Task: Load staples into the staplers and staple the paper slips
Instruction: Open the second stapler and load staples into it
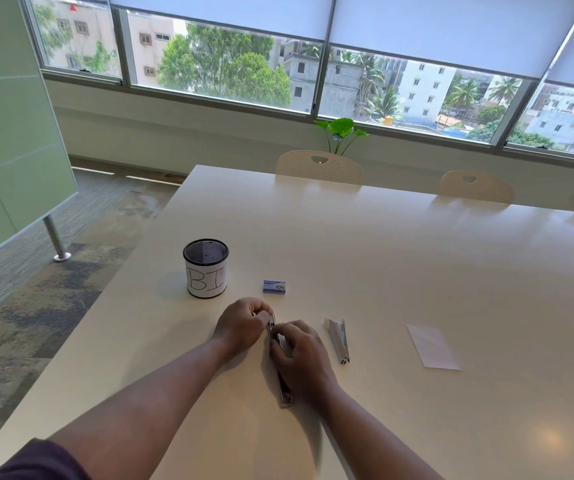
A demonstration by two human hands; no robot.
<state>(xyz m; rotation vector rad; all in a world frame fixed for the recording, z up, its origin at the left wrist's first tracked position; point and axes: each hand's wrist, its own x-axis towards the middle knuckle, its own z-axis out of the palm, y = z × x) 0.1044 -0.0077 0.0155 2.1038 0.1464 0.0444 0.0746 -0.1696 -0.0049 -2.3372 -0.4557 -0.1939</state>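
Stapler (pixel 283 386) on table (pixel 417 271), pinched between both hands' fingers (pixel 280 332).

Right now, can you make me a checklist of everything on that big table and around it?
Surface: pale table, smooth and glossy.
Job's things: one stapler under both hands; second stapler lying untouched to its right; blue staple box beyond the hands; paper slip flat, further right.
Clutter: mesh cup with a paper label, at the left.
Hands: left hand pinches the stapler's far end; right hand presses on its middle.
Cables: nothing seen.
Surroundings: chairs across the table, a plant, windows with blinds partly lowered.
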